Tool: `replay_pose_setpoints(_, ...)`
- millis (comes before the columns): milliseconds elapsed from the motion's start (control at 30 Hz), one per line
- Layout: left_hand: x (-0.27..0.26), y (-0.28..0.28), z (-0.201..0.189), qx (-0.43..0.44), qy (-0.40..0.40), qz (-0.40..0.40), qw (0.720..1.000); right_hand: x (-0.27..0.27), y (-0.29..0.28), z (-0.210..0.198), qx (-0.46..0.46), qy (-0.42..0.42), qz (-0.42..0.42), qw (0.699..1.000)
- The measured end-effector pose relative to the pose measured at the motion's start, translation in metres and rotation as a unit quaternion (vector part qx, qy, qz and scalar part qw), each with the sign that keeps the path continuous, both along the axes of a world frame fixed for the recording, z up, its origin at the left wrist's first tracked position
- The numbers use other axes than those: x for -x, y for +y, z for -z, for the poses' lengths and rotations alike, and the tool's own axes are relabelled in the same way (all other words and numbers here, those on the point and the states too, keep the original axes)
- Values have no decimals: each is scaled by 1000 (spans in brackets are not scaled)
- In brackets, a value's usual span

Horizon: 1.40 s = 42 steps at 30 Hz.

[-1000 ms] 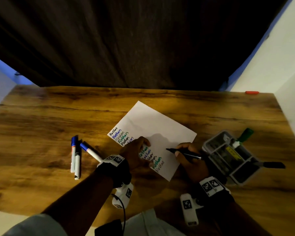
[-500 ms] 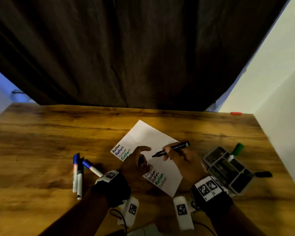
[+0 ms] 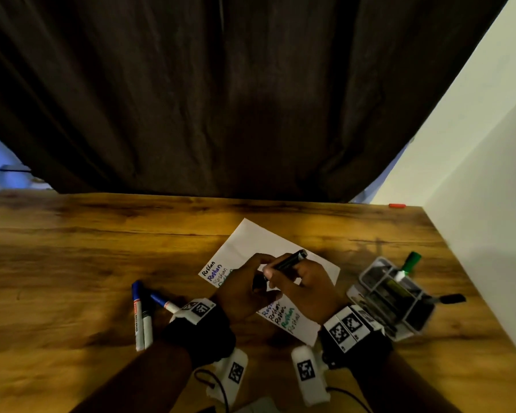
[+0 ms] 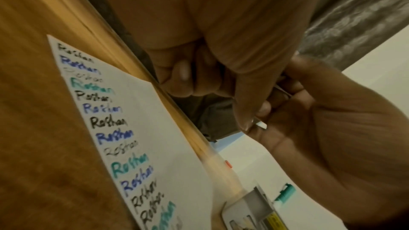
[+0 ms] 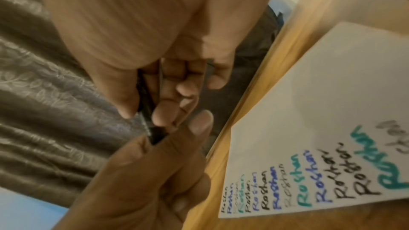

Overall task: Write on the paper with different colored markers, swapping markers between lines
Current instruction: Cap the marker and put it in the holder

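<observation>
Both hands meet just above the paper (image 3: 252, 238): the right hand (image 3: 303, 289) grips the black marker (image 3: 289, 260), the left hand (image 3: 242, 289) pinches what looks like its cap, which wants pressing on straight, not twisted.

Dark curtain (image 3: 221, 99) behind wooden table (image 3: 72, 248); pale wall (image 3: 474, 129) rightward.
</observation>
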<state>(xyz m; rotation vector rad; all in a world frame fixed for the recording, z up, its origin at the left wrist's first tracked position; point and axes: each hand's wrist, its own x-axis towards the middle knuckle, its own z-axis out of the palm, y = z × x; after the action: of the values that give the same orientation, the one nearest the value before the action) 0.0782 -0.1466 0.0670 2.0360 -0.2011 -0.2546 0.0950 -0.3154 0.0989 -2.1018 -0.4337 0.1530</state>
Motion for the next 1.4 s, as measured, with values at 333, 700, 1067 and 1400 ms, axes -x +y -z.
replay_pose_setpoints(333, -7, -8, -25, -2, -25, 0, 1000, 7, 3, -29, -58, -29, 47, 997)
replay_pose_setpoints(700, -16, -40, -41, 28, -64, 12, 997, 13, -19, -30, -142, -38, 122, 982)
replay_pose_setpoints(1067, -44, -77, -66, 163, -45, 65, 983, 8, -99, -35, -214, 11, 239, 947)
replay_pose_setpoints(1400, -102, -158, -80, 15, -115, 90, 989, 5, -209, -32, -230, -5, 330, 915)
